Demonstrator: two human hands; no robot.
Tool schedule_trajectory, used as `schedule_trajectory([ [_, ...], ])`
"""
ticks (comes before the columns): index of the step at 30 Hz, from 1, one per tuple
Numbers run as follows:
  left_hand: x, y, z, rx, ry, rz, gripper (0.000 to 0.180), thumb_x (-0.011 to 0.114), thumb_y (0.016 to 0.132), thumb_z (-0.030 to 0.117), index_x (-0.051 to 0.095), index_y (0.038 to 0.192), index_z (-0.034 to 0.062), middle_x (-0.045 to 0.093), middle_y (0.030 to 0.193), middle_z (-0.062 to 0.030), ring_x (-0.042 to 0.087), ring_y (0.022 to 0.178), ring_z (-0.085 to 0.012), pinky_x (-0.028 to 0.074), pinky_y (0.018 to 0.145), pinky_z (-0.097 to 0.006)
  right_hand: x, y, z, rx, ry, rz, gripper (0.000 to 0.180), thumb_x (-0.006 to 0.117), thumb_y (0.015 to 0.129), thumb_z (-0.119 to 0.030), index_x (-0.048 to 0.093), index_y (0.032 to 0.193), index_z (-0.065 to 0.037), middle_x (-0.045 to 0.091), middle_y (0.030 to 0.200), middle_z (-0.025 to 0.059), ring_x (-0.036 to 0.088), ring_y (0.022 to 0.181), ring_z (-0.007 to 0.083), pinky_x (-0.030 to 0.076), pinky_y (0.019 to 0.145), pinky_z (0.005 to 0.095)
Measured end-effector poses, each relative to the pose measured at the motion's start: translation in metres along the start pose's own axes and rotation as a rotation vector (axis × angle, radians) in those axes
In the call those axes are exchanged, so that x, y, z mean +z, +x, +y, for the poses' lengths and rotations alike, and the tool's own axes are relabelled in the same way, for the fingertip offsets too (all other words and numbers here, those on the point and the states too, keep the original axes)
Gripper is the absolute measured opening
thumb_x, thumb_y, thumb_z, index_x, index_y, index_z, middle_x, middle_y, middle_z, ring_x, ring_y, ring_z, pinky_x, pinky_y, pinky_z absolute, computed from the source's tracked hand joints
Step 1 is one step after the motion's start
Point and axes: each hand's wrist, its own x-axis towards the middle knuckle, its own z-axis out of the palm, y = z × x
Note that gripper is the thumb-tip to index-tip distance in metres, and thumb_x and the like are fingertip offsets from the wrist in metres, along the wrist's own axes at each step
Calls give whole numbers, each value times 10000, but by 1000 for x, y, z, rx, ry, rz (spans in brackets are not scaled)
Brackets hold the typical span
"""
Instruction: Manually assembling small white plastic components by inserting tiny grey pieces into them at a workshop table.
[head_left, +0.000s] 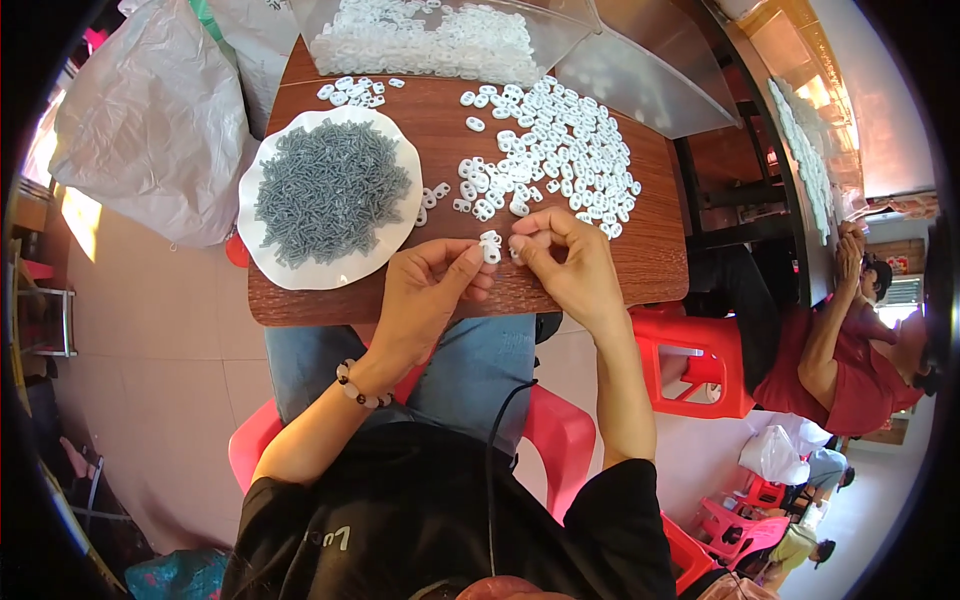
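Over the near edge of the brown wooden table [655, 250], my two hands work close together. My left hand [430, 290] pinches small white plastic pieces [490, 246] with two round holes; they look stacked or joined. A short gap to the right, my right hand [572, 265] is closed in a pinch of thumb and fingers, with something small and pale at the tips, too small to name. Many loose white two-hole pieces [570, 140] spread over the table just beyond my right hand. A scalloped white plate [335, 277] heaped with small grey plastic pieces [330, 190] stands left of my left hand.
A clear bin of white pieces [425, 50] stands at the table's far side, with a small group of white pieces [352, 92] before it. White sacks [150, 120] stand at the left. To the right are a red stool [690, 365] and a seated person in red [850, 370].
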Motion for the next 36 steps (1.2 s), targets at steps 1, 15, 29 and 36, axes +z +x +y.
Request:
schedule_trajectory([
  [1,0,-1,1,-1,1,1,228,596,936,177,646,1023,-28,667,882,-64,606,755,-89,507,680,-213,3,2,0,6,-111,55,112,670,846,-92,651,881,12,658,682,37,579,634,71,466,598,246],
  [15,0,-4,6,-50,92,-28,212,605,926,151,636,987,-50,652,798,-57,601,704,-78,516,639,-209,9,-12,-12,-24,164,-28,143,666,881,-135,665,879,8,657,762,5,553,701,52,449,652,219],
  [29,-1,-11,12,-78,0,-22,212,639,905,175,620,1005,-11,665,880,-71,618,738,-98,517,648,-218,11,-32,-10,139,604,18,93,647,884,-111,665,883,-20,669,746,6,537,619,14,403,536,177],
  [36,1,-16,14,-101,11,-51,250,637,903,164,621,1083,-9,669,849,-61,575,682,-59,474,608,-187,16,-44,-18,148,682,45,100,631,881,-77,666,929,4,668,790,43,572,675,59,438,592,199],
])
